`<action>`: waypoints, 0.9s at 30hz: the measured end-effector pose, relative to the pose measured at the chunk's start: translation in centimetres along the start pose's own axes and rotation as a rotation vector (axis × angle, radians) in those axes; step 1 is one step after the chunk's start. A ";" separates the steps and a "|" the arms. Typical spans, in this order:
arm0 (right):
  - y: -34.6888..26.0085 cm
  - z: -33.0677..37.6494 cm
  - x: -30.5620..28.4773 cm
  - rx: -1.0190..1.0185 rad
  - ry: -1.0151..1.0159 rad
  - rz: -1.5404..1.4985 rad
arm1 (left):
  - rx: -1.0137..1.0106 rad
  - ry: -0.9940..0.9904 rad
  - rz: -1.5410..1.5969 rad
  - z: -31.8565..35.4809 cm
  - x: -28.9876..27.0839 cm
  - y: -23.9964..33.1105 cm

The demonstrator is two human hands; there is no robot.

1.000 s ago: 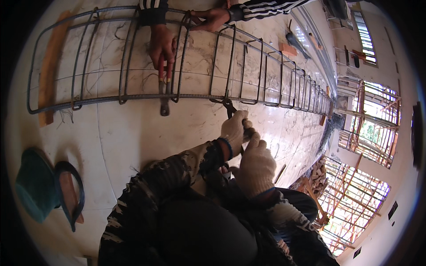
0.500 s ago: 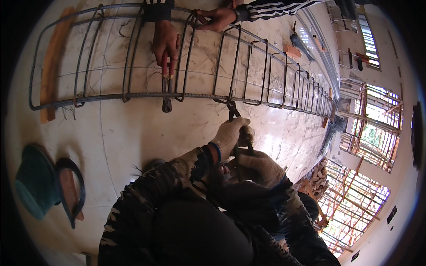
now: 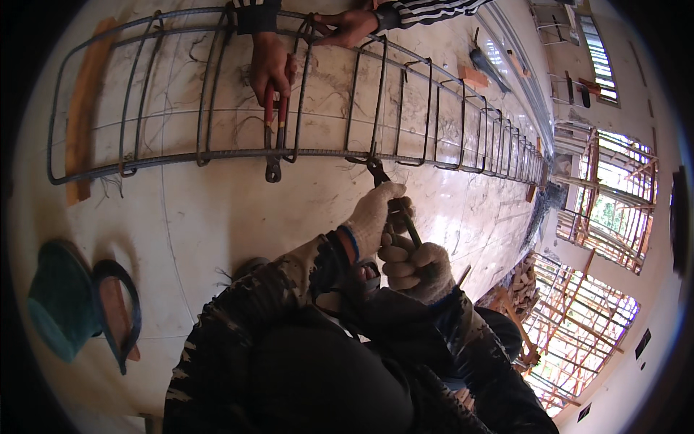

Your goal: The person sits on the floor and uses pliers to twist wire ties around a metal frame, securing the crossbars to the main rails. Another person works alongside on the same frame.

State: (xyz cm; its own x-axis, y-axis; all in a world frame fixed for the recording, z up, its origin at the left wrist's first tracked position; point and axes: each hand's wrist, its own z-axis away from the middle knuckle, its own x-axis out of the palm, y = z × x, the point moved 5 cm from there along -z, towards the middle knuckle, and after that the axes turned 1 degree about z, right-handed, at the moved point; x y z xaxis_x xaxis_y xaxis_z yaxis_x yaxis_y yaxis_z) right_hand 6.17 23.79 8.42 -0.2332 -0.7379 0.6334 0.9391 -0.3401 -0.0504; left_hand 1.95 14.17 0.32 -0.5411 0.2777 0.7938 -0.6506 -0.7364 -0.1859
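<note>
Your right hand in the cream knitted glove with blue cuff (image 3: pixel 418 271) has turned: one second ago its back faced up, fingers toward 12 o'clock; now curled fingers show, pointing toward 9 o'clock. Your left wrist in camouflage sleeve (image 3: pixel 347 243) has shifted toward 9 o'clock. The dark-green tool handle (image 3: pixel 410 226), mostly covered before, now slants toward 5 o'clock.

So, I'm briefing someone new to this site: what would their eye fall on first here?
Probably the long steel cage, stretching across the upper part of the view. Next, near the centre, the dark pincers at its near edge, gripped in the gloved left hand, with the gloved right hand at their handle end. Then perhaps the green hat at lower left.
</note>
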 end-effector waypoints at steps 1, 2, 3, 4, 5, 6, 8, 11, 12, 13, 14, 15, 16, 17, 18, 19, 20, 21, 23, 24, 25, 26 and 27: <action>0.8 -0.3 0.9 -0.007 -0.009 -0.030 | -0.064 -0.101 -0.097 0.1 -0.5 0.6; 1.6 -0.6 1.4 -0.015 -0.017 -0.061 | 0.004 -0.049 -0.126 0.1 -0.8 0.7; 2.4 -0.6 1.1 -0.009 0.011 -0.006 | 0.076 0.000 -0.155 0.3 -0.9 0.5; 2.2 -0.8 1.1 -0.012 0.159 0.251 | 0.158 0.065 -0.171 0.3 -1.6 0.6; 1.8 -0.6 1.7 -0.021 0.304 0.510 | 0.198 0.046 -0.199 -0.5 -2.8 0.4; 1.2 -0.4 2.0 -0.042 0.454 0.770 | 0.234 0.066 -0.216 -0.5 -2.9 0.5; 1.3 -0.9 2.2 -0.035 0.426 0.822 | 0.304 0.106 -0.251 -0.6 -3.0 0.4; 1.0 -0.8 2.2 -0.032 0.422 0.905 | 0.319 0.041 -0.251 -1.5 -3.0 0.2; 0.8 -1.0 2.1 -0.016 0.436 0.919 | 0.283 0.039 -0.221 -1.4 -3.1 0.1; 0.6 -1.1 2.0 -0.004 0.451 0.934 | 0.248 0.037 -0.191 -1.3 -3.2 -0.1; 0.4 -1.3 2.1 0.024 0.485 0.938 | 0.213 0.037 -0.160 -1.3 -3.2 -0.3; 0.4 -1.3 2.0 0.052 0.518 0.934 | 0.065 0.006 -0.080 0.1 -1.7 0.0; 0.8 -1.2 1.1 0.087 0.446 0.726 | 0.016 -0.111 -0.020 -0.4 -1.1 -0.2; 0.7 -1.1 -0.8 0.118 0.370 0.519 | -0.034 -0.228 0.040 -1.5 -0.7 -0.7; 0.7 -1.2 -1.6 0.154 0.280 0.318 | -0.071 -0.338 0.101 -2.6 -0.7 -1.1; 0.1 -1.3 -1.4 0.115 0.337 0.575 | 0.049 -0.319 -0.014 -3.5 -1.0 -0.8; -0.5 -1.3 -0.5 0.072 0.385 0.838 | 0.076 -0.255 -0.063 -4.3 -1.6 -0.9; -1.1 -1.5 0.5 -0.015 0.461 1.072 | 0.115 -0.184 -0.099 -4.5 -2.2 -0.5; -1.4 -1.9 2.6 -0.214 0.667 1.498 | 0.299 0.078 -0.287 -4.8 -3.7 0.0; -0.4 -1.8 3.6 -0.356 0.793 1.671 | 0.612 0.033 -0.814 -5.8 -2.8 0.1; 0.0 -1.6 0.1 -0.423 0.864 1.739 | 0.981 0.178 -1.311 -6.3 -2.1 -0.4; -0.6 -1.1 -4.0 -0.434 0.887 1.771 | 1.101 0.141 -1.222 -8.4 -2.6 -2.6; -1.1 -0.5 -8.9 -0.451 0.917 1.782 | 1.152 0.122 -1.268 -7.3 -2.6 -3.7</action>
State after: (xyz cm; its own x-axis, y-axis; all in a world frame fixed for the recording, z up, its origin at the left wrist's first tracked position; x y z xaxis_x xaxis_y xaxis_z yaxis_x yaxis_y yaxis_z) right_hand 7.14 30.44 2.47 0.5083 -0.3149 -0.8015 0.1449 0.9487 -0.2809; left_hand 1.88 20.71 -5.25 -0.1003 0.9937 0.0495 -0.0116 -0.0510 0.9986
